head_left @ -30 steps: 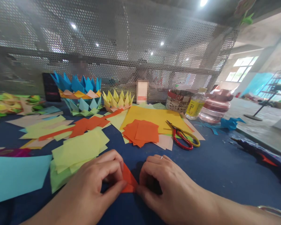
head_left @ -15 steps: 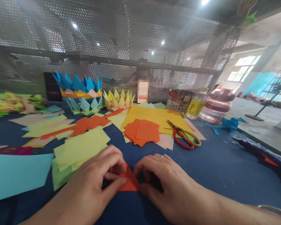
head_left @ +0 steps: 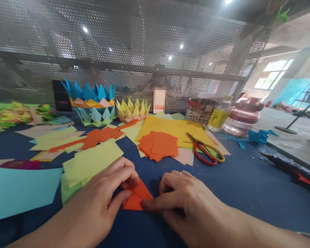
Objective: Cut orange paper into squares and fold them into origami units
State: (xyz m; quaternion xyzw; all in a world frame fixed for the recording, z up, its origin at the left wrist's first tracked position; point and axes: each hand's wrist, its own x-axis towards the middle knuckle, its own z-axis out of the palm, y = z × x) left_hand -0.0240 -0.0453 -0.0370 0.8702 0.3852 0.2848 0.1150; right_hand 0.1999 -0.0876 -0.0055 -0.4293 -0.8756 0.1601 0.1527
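An orange folded paper triangle lies on the blue tabletop between my two hands. My left hand is closed on its left side, with the thumb and curled fingertips pinching the edge. With the index finger pressed on the lower right corner, my right hand bears down on the paper; its other fingers are curled in, and a ring is on one of them. Left of my left hand are light green sheets. Beyond my hands sits a stack of orange paper squares.
Scissors with red and yellow handles lie right of the stack, beside a yellow sheet. Folded paper crowns, a woven basket, a labelled bottle and a pink jug stand behind. A dark glue gun lies far right.
My right hand has shifted slightly right, and its index finger has straightened onto the paper's lower right corner. My left hand keeps its pinch. The view has turned slightly left.
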